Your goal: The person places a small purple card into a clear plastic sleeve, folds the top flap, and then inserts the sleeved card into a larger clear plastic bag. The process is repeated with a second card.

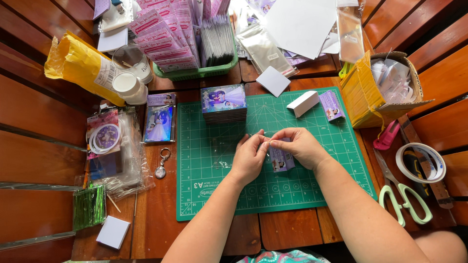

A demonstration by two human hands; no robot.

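A: Where are the hands?

B: Both sit over the green cutting mat [312, 195], near its middle. The left hand [249, 158] and the right hand [301, 146] meet fingertip to fingertip, each pinched narrow on the top edge of a small clear sleeve [229, 151] that trails off to the left. A little purple box [282, 159] lies just under the right hand, touching the mat.

A: How would the sleeve handle?

B: By the look of it, very light, thin, limp and slick. It probably creases or clings easily. The mouth edge, where the fingers already pinch it, seems the sensible place to hold. The box looks like light, stiff card; the long sides would take a grip without crushing.

A: What lies around?

B: A stack of printed cards [224, 103] at the mat's top edge, a white box [302, 103] and another purple box [332, 105] to the right of it. Off the mat: green-handled scissors [404, 197], a tape roll [420, 162], a keyring [161, 165] to the left, and a green basket [195, 73] full of packets above.
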